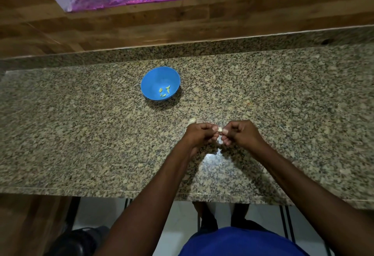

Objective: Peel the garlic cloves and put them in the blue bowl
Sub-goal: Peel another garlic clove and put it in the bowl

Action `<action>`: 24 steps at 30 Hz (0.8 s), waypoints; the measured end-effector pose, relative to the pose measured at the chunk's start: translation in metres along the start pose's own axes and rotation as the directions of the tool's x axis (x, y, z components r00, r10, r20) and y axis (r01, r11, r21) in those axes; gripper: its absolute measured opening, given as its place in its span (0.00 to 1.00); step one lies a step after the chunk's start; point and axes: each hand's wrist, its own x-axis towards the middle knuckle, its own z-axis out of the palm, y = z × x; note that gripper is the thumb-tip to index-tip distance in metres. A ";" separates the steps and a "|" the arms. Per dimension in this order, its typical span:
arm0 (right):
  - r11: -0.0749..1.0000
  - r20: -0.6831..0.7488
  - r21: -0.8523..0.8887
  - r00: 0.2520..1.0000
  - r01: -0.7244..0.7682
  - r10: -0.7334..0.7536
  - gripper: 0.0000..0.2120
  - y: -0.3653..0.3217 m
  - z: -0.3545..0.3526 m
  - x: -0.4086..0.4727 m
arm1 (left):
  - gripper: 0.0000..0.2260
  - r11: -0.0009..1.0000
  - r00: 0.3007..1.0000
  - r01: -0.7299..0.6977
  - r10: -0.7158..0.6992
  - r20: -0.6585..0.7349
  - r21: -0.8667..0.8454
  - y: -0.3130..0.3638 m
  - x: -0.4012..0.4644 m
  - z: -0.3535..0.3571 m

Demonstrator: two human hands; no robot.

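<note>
Both hands are meeting over the granite worktop (81, 134), the left hand (199, 134) and right hand (239, 133) each pinching one end of a garlic clove (219, 129), its long axis lying left to right between the fingertips. Beyond the left hand's knuckles another clove (192, 121) is lying on the stone. Farther back, the blue bowl (153, 79) is holding several peeled cloves (164, 91), with bare stone all round it.
</note>
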 end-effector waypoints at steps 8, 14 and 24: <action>0.690 -0.079 -0.660 0.885 0.299 -0.459 0.09 -0.004 0.006 -0.011 | 0.03 0.966 0.986 0.167 -0.165 0.025 -0.196 0.009 -0.002 0.004; 0.985 -0.060 -0.138 0.991 0.106 -0.115 0.07 0.000 -0.004 -0.003 | 0.04 0.983 0.987 0.129 -0.115 0.110 -0.132 0.002 -0.009 0.007; 0.731 0.174 0.533 0.900 -0.426 0.399 0.03 -0.008 -0.005 0.001 | 0.05 0.986 0.986 -0.162 0.160 0.036 0.042 -0.003 -0.010 0.010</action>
